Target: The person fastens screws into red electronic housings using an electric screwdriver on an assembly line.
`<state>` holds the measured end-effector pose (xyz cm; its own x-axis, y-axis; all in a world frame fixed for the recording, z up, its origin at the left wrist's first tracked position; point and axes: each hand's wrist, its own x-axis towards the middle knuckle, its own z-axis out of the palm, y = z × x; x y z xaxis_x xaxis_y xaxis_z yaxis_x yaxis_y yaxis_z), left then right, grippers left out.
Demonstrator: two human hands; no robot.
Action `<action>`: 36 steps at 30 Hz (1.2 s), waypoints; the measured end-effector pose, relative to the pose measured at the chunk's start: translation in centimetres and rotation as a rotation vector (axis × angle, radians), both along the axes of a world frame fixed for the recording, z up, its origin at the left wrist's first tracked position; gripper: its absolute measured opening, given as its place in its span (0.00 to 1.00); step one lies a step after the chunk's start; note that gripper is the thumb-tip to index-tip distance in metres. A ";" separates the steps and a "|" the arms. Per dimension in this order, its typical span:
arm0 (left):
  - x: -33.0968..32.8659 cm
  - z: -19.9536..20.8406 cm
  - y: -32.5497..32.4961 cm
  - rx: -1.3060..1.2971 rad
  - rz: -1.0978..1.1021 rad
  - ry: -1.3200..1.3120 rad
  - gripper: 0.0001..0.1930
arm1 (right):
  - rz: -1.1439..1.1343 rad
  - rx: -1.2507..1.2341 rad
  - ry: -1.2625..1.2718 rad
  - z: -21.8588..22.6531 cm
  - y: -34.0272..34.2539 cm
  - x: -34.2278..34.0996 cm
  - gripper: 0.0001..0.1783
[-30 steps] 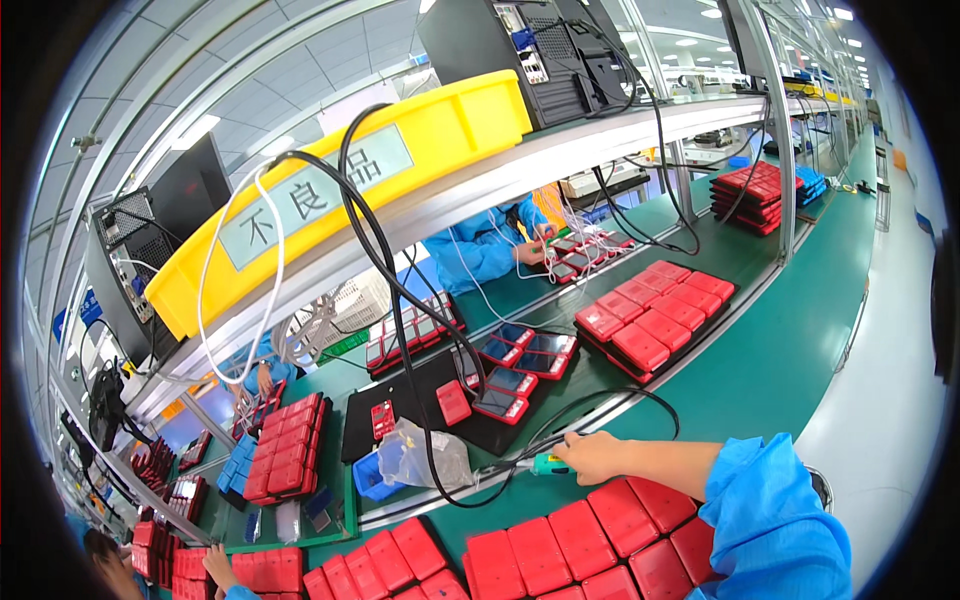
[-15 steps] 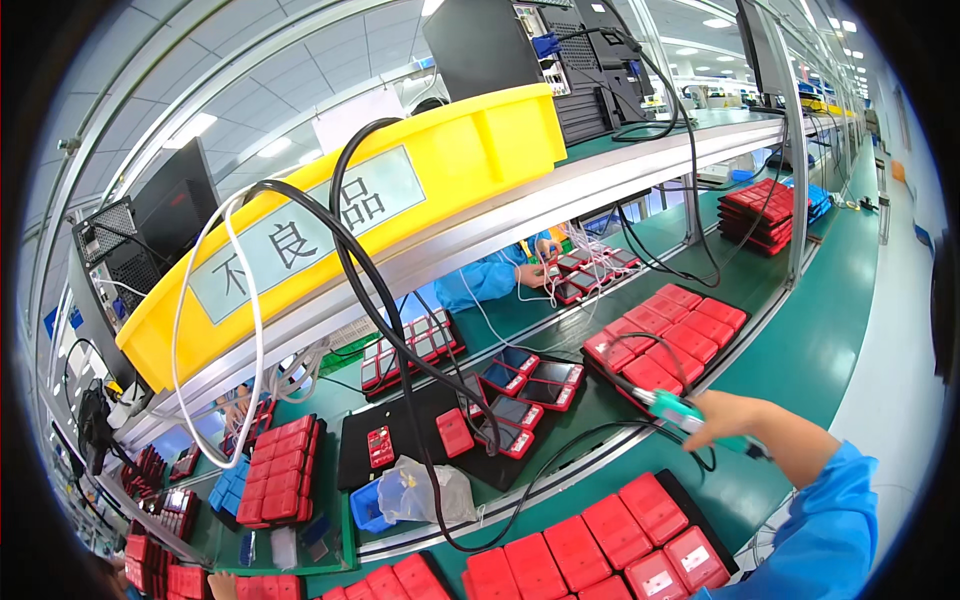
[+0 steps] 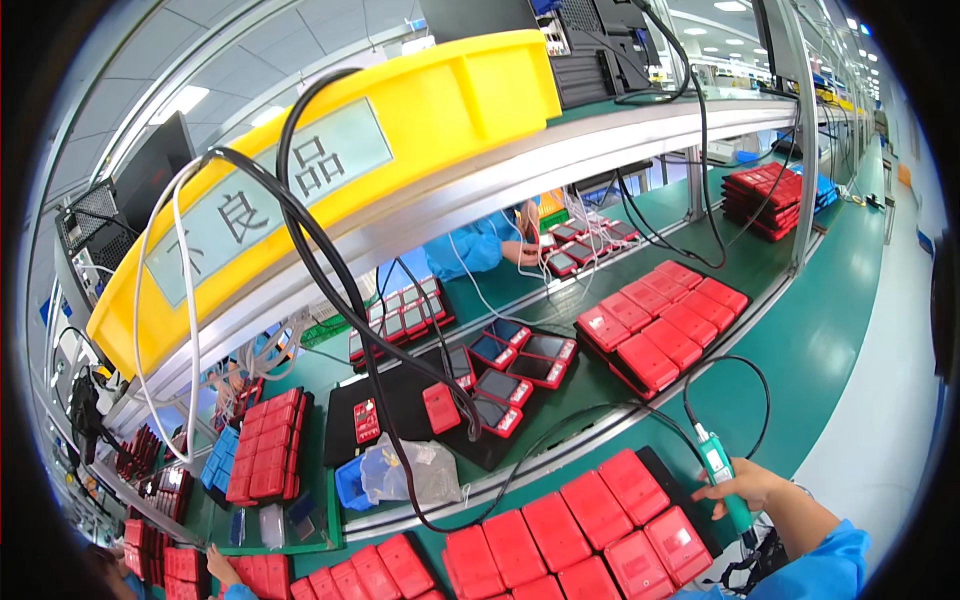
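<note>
At the lower right, my right hand [image 3: 750,488] is closed around a teal electric screwdriver [image 3: 718,466]. The tool tilts with its black tip low and its cord end up, beside the front tray. Red plastic cases [image 3: 563,520] lie in rows on that black tray, just left of the hand. At the bottom left edge, my left hand [image 3: 220,568] is small and partly cut off, beside more red cases [image 3: 264,574]. How its fingers are set is too small to make out.
A yellow bin [image 3: 430,95] sits on the shelf above, with black cables hanging from it. Beyond stand a tray of red cases [image 3: 665,320], screened units [image 3: 510,385], a blue box [image 3: 352,484] with a plastic bag [image 3: 410,470], and a co-worker's hand [image 3: 520,252].
My right hand has come down and nearer with the screwdriver, which now points tip-down instead of lying nearly level. The view has shifted slightly, and more of my left hand shows.
</note>
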<state>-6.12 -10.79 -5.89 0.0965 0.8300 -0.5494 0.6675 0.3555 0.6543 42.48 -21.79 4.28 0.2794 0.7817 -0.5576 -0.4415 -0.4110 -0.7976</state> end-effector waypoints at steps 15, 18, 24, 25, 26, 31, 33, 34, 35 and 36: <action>-0.9 10.0 1.4 -0.140 0.475 -1.259 0.09 | -0.419 0.472 0.005 4.6 -3.2 -1.4 0.11; 4.8 13.0 3.4 -0.242 0.362 -1.413 0.12 | -0.594 0.717 0.048 5.3 -3.2 -2.6 0.12; 15.9 15.8 5.2 -0.575 0.057 -1.362 0.11 | -0.483 1.057 -0.147 7.4 -1.7 -5.7 0.14; 17.1 15.6 5.6 -0.666 0.052 -1.288 0.10 | -0.476 1.069 -0.155 7.6 -1.6 -6.0 0.14; 18.4 15.2 6.1 -0.761 0.046 -1.208 0.10 | -0.484 1.046 -0.086 7.7 -1.6 -6.1 0.13; 21.9 12.8 6.9 -0.882 -0.087 -1.223 0.14 | -0.620 0.983 0.145 7.6 -1.7 -6.1 0.11; 22.3 12.1 7.0 -0.829 -0.159 -1.219 0.14 | -0.615 0.961 0.110 7.5 -1.4 -6.2 0.12; 22.4 11.7 7.1 -0.834 -0.156 -1.224 0.14 | -0.611 0.940 0.085 7.5 -1.1 -6.3 0.12; 22.5 11.3 7.2 -0.809 -0.178 -1.204 0.13 | -0.608 0.934 0.080 7.6 -0.9 -6.3 0.12; 22.5 10.8 7.2 -0.789 -0.200 -1.184 0.12 | -0.610 0.923 0.078 7.8 -0.6 -6.5 0.12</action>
<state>16.42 -3.60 4.88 0.8903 0.2701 -0.3667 -0.0387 0.8472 0.5299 35.99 -22.43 12.09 0.7485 0.6492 0.1353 -0.4299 0.6304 -0.6464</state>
